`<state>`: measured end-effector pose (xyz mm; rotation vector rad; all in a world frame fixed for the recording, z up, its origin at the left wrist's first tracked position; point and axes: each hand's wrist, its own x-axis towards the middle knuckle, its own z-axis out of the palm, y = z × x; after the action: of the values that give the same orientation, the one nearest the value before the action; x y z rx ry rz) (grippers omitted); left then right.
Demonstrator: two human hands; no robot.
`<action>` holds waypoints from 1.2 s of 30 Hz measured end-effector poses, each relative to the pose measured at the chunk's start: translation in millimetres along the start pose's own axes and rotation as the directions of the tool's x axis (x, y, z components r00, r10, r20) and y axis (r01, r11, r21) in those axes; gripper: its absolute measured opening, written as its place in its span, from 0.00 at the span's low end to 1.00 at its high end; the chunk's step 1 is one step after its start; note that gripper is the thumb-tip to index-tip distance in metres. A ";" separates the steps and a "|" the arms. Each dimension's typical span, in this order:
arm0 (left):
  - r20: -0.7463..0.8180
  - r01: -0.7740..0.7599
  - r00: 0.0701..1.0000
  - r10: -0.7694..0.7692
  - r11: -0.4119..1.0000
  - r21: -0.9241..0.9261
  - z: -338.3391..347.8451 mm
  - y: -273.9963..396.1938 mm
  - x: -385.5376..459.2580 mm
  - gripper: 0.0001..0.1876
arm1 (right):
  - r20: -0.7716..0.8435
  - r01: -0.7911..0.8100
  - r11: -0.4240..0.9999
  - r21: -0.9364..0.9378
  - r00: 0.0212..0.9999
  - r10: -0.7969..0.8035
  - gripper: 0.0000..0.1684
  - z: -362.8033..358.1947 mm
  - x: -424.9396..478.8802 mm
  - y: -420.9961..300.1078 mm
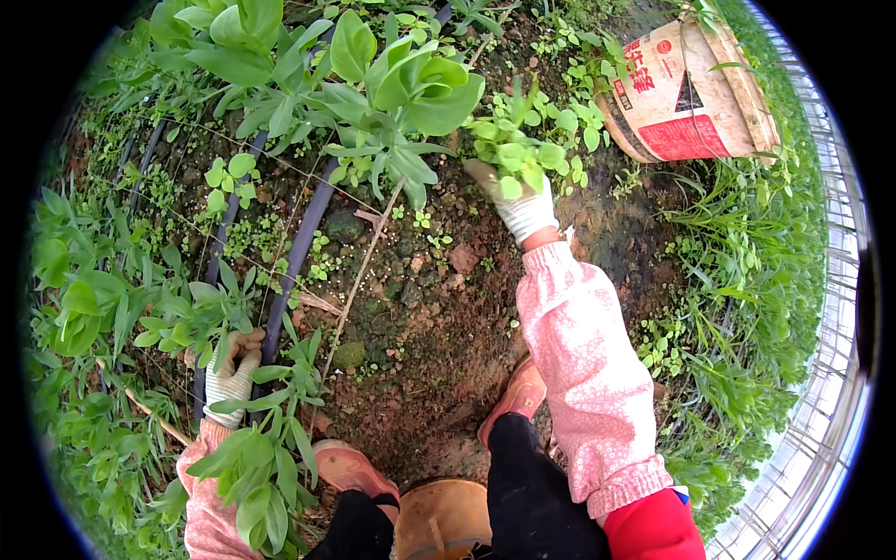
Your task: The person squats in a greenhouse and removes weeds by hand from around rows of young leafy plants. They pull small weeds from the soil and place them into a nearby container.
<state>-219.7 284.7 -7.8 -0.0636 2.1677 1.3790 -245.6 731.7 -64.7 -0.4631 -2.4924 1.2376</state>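
My right hand point(516, 203), in a white striped glove with a tan palm, holds a bunch of round-leaved green weeds point(521, 150) over the soil path. The leaves cover most of its fingers and look slightly blurred. My left hand point(234, 378), gloved alike, is low in the plant bed beside a black drip irrigation pipe point(301, 259). Its fingers curl near the base of a leafy crop plant point(210, 308); foliage hides whether anything is between them. Pink floral sleeve covers are on both forearms.
A tilted white plastic bucket point(675, 94) with red printing lies at the upper right among weeds. Support netting point(357, 287) with string and a thin stick edges the bed. Tall crop plants point(399, 98) lean over the path. Between my shoes is an orange-brown round object point(444, 514).
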 end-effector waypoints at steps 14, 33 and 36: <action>0.024 -0.041 0.999 0.039 0.997 0.061 1.4 4.5 0.6 0.12 | 0.293 -0.396 0.347 0.850 0.903 0.314 0.17 0.2 7.5 -27.9; 0.064 -0.145 0.988 0.138 0.981 0.131 -1.4 -1.3 0.5 0.16 | 0.320 -0.391 0.798 0.459 0.910 0.262 0.21 -21.3 -27.3 -32.6; -0.031 -0.137 0.990 0.141 0.985 0.103 -3.8 -10.4 -5.1 0.15 | 0.478 0.073 0.984 -0.163 0.878 0.014 0.22 13.9 -51.0 -75.2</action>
<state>-213.7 275.4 -12.7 0.1022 2.3070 1.3515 -216.5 657.4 -19.0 -0.1662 -3.0295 1.2437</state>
